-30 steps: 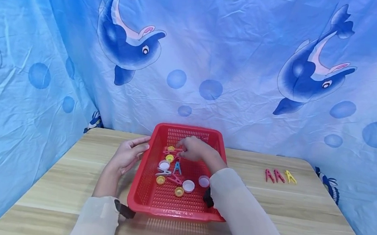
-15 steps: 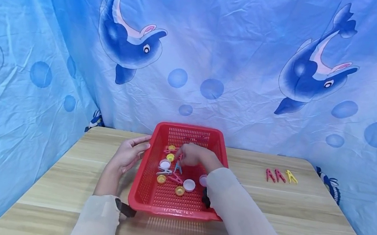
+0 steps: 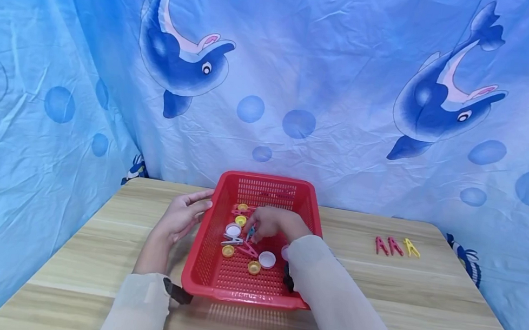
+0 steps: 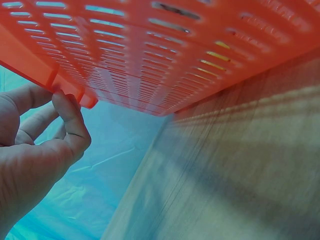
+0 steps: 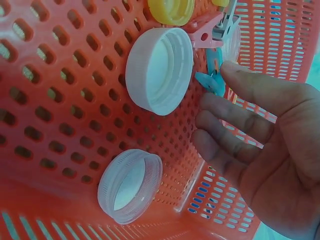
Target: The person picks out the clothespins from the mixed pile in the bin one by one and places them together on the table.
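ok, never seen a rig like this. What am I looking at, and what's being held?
There's no robot: these are a person's own two hands. The wide picture comes from a camera on the head, looking forward and down; the two close views come from a camera on each wrist.

On the wooden table sits a red basket containing bottle caps and clothespins. Two red clothespins and a yellow clothespin lie to its right.

The left hand grips the basket's rim. The right hand has thumb and fingertips at a blue clothespin; whether it's pinched, I can't tell.
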`<state>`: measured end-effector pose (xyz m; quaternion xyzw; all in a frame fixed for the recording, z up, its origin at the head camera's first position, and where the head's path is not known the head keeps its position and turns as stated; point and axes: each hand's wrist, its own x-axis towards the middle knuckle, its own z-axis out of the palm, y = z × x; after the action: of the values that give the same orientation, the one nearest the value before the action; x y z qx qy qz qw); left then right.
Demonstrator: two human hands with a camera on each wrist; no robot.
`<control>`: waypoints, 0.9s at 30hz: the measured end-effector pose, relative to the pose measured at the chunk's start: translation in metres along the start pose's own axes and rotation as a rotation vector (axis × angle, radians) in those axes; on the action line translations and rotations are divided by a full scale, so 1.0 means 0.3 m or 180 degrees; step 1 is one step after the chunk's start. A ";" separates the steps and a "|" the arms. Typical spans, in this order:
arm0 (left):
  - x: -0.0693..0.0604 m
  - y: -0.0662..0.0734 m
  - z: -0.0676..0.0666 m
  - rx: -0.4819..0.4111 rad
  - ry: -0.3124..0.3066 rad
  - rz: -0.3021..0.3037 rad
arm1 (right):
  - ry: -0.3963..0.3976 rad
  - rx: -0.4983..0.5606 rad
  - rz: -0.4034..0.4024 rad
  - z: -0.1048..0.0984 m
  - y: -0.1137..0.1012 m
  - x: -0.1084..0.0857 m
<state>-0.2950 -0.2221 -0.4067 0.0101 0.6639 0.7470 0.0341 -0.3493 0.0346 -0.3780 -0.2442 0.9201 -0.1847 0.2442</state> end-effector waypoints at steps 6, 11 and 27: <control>0.000 -0.005 -0.002 0.0008 -0.0006 0.0003 | -0.0034 0.0041 -0.0051 -0.001 -0.006 -0.005; -0.001 -0.004 -0.002 -0.0035 -0.0001 0.0002 | -0.0007 0.0052 -0.0101 0.002 -0.008 -0.004; -0.002 -0.003 0.001 -0.0008 -0.0011 0.0024 | 0.0131 -0.0053 -0.0434 0.007 0.000 0.029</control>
<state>-0.2944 -0.2218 -0.4075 0.0140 0.6628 0.7480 0.0324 -0.3547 0.0296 -0.3827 -0.3045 0.9077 -0.1982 0.2101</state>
